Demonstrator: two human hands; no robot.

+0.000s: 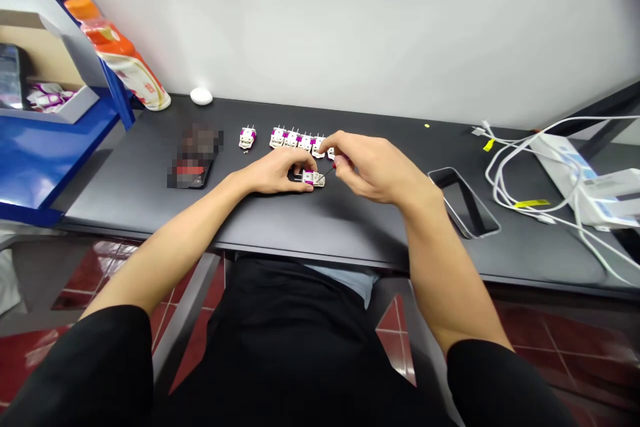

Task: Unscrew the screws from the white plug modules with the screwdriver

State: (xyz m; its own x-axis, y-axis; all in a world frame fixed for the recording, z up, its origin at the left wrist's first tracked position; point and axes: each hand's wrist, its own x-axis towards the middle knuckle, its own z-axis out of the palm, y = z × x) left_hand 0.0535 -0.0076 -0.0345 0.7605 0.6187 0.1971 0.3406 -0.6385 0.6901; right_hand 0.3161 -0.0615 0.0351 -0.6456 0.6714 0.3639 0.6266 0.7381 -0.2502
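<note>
My left hand is closed around a small white and purple part, its thumb and fingers gripping the part's left side on the dark table. From the right, my right hand pinches a thin screwdriver with a red handle, most of which is hidden by the fingers. The tool's tip meets the right end of the held part. Behind my hands stands a row of several similar white and purple parts, partly covered by my right hand. Another such part sits apart, to the left of the row.
A dark phone-like object, partly pixelated, lies left. An orange bottle and a white oval object stand near the wall. At right are a phone, white cables and a white box.
</note>
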